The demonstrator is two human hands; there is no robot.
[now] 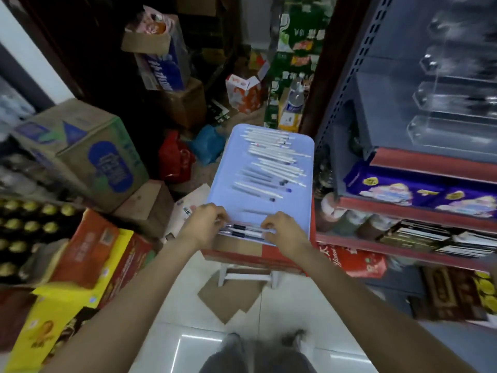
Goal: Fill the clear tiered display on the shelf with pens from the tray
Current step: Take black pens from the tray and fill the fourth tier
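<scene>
A pale blue tray (301,157) lies on a red box ahead of me, with several white and grey pens (271,162) spread over its far half. At the tray's near edge a small bunch of clear pens with black grips (244,230) lies crosswise. My left hand (208,224) pinches the bunch's left end and my right hand (282,230) pinches its right end. The clear tiered display (454,100) stands on the upper grey shelf at the right, blurred, with its steps looking bare.
The shelf unit (419,211) with red edges lines the right side, holding purple packs and boxes. Cardboard cartons (80,154) and yellow and red boxes crowd the left. A white stool (247,275) bears the red box. Tiled floor lies under my feet.
</scene>
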